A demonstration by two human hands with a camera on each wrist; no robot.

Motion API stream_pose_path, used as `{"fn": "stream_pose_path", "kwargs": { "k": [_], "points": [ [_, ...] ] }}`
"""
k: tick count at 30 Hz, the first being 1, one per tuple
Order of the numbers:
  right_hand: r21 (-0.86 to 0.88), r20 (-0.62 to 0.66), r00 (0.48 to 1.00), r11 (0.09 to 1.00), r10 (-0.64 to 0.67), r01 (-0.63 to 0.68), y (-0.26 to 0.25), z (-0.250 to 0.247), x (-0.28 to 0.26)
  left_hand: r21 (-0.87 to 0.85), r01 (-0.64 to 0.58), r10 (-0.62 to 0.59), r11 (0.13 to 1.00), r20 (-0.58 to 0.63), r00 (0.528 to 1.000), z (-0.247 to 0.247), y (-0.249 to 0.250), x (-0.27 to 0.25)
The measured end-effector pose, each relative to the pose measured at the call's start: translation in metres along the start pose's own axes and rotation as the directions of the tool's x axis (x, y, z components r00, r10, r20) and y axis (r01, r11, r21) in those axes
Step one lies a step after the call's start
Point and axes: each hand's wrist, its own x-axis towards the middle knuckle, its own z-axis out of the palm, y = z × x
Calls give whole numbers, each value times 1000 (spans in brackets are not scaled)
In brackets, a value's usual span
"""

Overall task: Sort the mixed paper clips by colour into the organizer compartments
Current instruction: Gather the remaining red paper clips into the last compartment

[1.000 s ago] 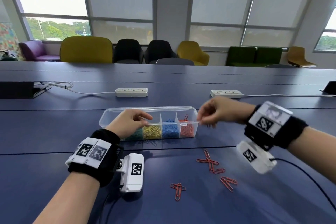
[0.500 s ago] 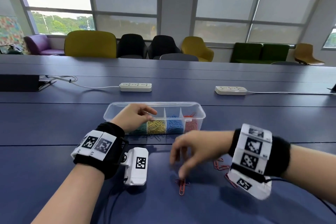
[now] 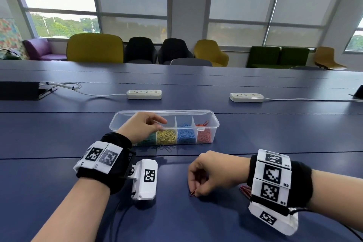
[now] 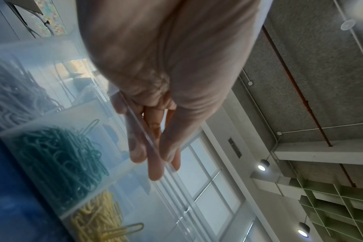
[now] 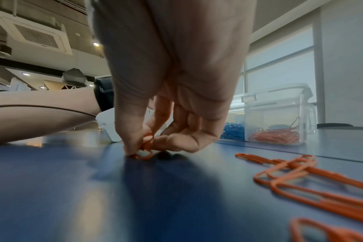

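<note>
Right hand: fingertips pinching an orange paper clip whose lower end touches the blue surface, likely mid-pickup. Left hand: fingers and thumb holding the near rim of the clear organizer, presumably steadying it (compartments hold green, yellow, blue, orange). Remaining orange clips lie beside the right wrist. Open surface lies between hand and organizer; its top is uncovered.
</note>
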Motion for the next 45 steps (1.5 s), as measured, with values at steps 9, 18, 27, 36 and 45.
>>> {"fn": "stream_pose_path", "kwargs": {
  "k": [9, 18, 27, 36, 45],
  "points": [
    [15, -397, 918, 1000, 0, 7, 14, -75, 14, 20, 2, -2, 1000, -3, 1000, 1, 0, 1],
    [-114, -646, 758, 971, 89, -212, 39, -98, 26, -9, 19, -19, 1000, 6, 1000, -2, 4, -2],
    [-327, 27, 990, 937, 140, -123, 66, -55, -37, 353, -192, 154, 916, 132, 979, 18, 60, -11],
    [-177, -56, 979, 963, 194, -201, 68, -34, -74, 540, -321, -20, 778, 532, 847, 103, 92, -3],
    [-79, -159, 945, 950, 287, -302, 56, -10, -74, 589, -293, -62, 753, 507, 860, 131, 83, 2]
  ]
}}
